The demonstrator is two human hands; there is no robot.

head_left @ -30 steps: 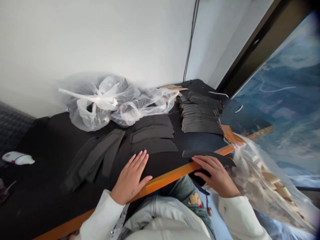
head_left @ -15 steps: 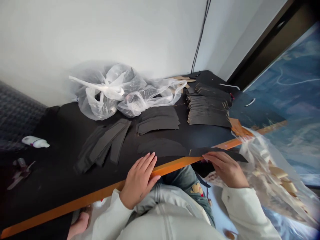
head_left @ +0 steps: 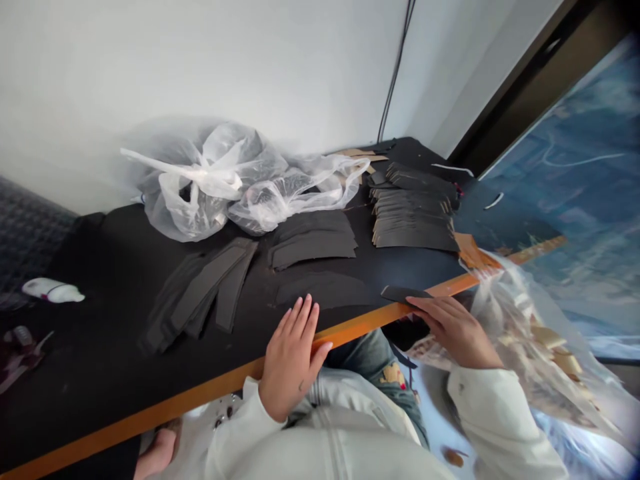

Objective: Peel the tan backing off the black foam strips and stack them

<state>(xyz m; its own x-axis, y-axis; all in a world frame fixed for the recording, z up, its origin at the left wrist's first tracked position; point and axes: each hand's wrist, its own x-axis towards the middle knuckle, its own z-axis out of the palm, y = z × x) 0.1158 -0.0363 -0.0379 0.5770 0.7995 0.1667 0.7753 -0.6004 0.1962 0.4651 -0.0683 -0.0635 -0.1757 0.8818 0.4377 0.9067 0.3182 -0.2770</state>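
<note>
Left hand [head_left: 293,360] lies open and flat by the orange worktop edge [head_left: 200,393]; right hand [head_left: 457,331] has its fingers [head_left: 425,305] over a black strip [head_left: 400,293] at that edge, grip unclear, so a slack hold could drop it into the clear bag [head_left: 525,360] just beside.

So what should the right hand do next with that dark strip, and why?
Probably slide the dark strip from the right hand onto the stack of black cut pieces: its shape looks like theirs, it sits at the orange table edge, and the stack seems within easy reach just beyond.
</note>
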